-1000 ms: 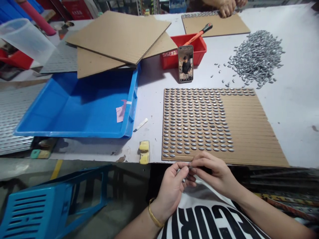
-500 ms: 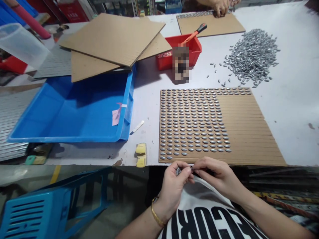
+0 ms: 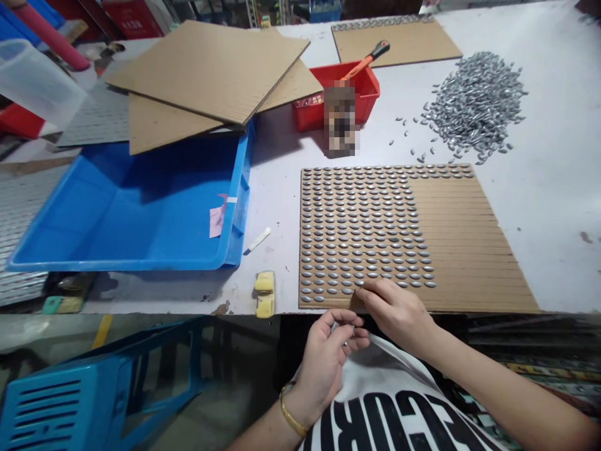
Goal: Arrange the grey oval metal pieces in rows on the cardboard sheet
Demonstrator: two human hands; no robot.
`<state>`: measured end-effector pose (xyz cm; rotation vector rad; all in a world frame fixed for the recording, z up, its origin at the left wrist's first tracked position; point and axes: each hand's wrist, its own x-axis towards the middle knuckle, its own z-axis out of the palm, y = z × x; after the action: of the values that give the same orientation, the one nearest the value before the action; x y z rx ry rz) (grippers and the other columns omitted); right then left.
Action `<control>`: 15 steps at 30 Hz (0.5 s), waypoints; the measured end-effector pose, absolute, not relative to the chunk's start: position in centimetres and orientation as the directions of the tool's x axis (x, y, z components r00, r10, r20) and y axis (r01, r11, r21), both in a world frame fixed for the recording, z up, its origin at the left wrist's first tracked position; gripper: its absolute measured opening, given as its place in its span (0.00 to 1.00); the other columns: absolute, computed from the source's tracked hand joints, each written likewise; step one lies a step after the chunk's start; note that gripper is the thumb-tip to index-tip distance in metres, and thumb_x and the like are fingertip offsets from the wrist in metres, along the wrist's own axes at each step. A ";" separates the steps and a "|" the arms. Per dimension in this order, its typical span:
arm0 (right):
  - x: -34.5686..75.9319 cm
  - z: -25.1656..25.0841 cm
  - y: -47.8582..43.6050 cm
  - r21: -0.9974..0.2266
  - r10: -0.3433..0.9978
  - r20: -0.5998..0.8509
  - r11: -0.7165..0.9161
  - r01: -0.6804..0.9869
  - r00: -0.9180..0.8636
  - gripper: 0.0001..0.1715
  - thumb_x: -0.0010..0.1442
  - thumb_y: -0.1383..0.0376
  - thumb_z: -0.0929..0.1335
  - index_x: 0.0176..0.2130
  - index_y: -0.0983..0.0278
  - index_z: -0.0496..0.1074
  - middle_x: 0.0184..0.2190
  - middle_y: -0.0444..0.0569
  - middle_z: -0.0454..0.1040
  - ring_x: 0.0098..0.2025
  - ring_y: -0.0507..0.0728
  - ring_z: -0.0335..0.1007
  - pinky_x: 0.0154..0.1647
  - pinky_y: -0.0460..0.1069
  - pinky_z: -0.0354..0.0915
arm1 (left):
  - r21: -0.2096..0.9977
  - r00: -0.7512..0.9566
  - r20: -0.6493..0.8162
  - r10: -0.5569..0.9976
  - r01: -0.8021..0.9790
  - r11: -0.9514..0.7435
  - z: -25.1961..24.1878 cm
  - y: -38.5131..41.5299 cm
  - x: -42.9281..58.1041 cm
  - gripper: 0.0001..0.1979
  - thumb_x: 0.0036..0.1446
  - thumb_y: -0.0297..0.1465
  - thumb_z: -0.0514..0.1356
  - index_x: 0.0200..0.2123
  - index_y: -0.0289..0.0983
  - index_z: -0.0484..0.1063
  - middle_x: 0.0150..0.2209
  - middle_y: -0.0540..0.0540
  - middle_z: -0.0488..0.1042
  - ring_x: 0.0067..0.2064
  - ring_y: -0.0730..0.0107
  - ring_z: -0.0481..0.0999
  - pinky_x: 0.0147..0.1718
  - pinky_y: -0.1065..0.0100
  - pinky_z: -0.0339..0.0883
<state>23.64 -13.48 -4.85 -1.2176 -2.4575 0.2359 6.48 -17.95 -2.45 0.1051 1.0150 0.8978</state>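
Note:
A sheet of corrugated cardboard lies at the table's near edge, its left part covered with rows of small silver spindle-shaped metal pieces. My right hand is closed in a pinch over its lower rows, just right of the last piece in the second row from the bottom; the fingertips mostly hide the piece they hold. Just off the near edge, my left hand curls palm up around several loose silver pieces, partly visible between thumb and fingers. A large heap of the same pieces is beyond the sheet, at right.
A blue tray stands left, with cardboard sheets across its back. Behind my sheet is a red bin with an orange-handled tool. Another part-filled sheet lies at the far side. A blue stool stands below left.
My right hand has moved from my left hand up onto the cardboard's lower rows. My left fingers have loosened slightly. The other person's hands have left the far sheet.

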 end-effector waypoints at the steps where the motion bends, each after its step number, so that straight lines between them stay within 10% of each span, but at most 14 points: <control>1: 23.6 -4.7 -13.4 -0.312 0.787 0.261 0.617 0.723 -0.559 0.13 0.63 0.74 0.61 0.43 0.66 0.72 0.41 0.53 0.72 0.42 0.55 0.68 0.39 0.48 0.65 | 0.465 0.218 -0.688 0.693 -0.601 0.650 -2.5 -18.0 6.4 0.06 0.51 0.26 0.61 0.35 0.32 0.71 0.35 0.43 0.74 0.35 0.68 0.75 0.38 0.65 0.68; 15: 23.4 -3.2 -13.5 -0.453 0.785 0.295 0.617 0.643 -0.545 0.14 0.61 0.75 0.62 0.45 0.66 0.70 0.41 0.53 0.72 0.40 0.55 0.67 0.38 0.49 0.66 | 0.380 0.287 -0.634 0.718 -0.694 0.612 -1.8 -17.6 5.8 0.06 0.56 0.27 0.59 0.36 0.33 0.74 0.41 0.39 0.76 0.45 0.61 0.74 0.49 0.58 0.65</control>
<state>23.42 -13.50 -3.21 -1.1276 -2.3706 0.4029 5.82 -17.59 -1.79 0.0328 0.8647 0.9436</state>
